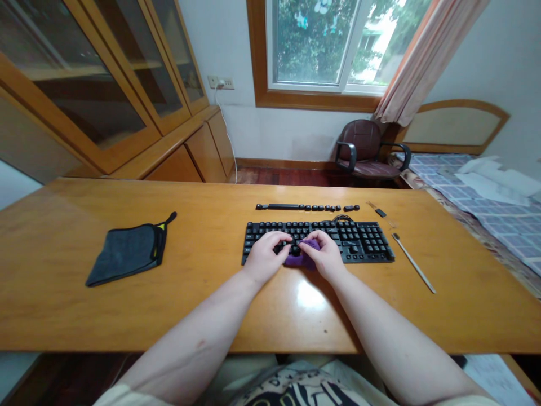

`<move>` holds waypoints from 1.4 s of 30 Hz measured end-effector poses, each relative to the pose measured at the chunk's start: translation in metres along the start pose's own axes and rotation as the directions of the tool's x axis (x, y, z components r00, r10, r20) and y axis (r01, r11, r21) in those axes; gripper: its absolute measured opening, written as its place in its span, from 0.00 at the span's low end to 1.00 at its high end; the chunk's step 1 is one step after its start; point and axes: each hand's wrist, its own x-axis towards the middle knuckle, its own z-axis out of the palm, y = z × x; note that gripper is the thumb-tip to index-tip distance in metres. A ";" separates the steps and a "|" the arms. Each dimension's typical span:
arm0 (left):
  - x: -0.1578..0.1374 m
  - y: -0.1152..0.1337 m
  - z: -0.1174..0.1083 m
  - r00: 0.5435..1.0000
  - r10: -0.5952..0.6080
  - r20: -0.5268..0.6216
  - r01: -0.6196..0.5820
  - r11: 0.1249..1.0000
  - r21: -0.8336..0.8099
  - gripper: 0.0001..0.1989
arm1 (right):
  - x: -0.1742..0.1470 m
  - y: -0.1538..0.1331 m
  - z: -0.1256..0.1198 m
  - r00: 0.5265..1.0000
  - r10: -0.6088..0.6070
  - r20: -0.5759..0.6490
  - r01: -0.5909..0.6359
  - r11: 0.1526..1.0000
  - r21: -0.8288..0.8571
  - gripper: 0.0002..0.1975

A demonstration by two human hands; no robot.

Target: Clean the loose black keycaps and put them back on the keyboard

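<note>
A black keyboard (367, 242) lies on the desk in front of me, with some keycaps off its lower rows. My left hand (266, 255) is over its left-middle part, thumb and index finger curled towards each other near a small dark piece that I cannot make out clearly. Close beside it, my right hand (327, 256) pinches a purple cloth (299, 260), which hangs over the keyboard's front edge. Behind the keyboard, loose black keycaps (284, 207) lie in a row, a long space bar among them.
On the wooden desk (203, 304), a folded dark grey cloth (127, 252) lies at the left. A slim brush (414, 263) and a small black tool with wire loops (380, 212) are at the right. Beyond the desk stand an office chair (363, 141) and a bed (448, 175).
</note>
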 end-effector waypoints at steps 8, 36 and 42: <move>-0.025 -0.014 -0.066 0.990 -0.137 -0.037 0.142 0.929 0.343 0.13 | 0.002 0.001 -0.002 0.999 0.006 -0.054 -0.007 1.000 -0.013 0.12; -0.056 -0.059 -0.064 0.954 -0.300 0.018 0.289 0.931 0.224 0.13 | 0.003 0.002 -0.004 0.997 -0.023 -0.075 0.017 0.997 -0.076 0.12; -0.056 -0.057 -0.062 0.961 -0.274 0.023 0.261 0.936 0.237 0.13 | 0.002 0.001 -0.004 0.997 -0.024 -0.078 0.017 0.996 -0.086 0.12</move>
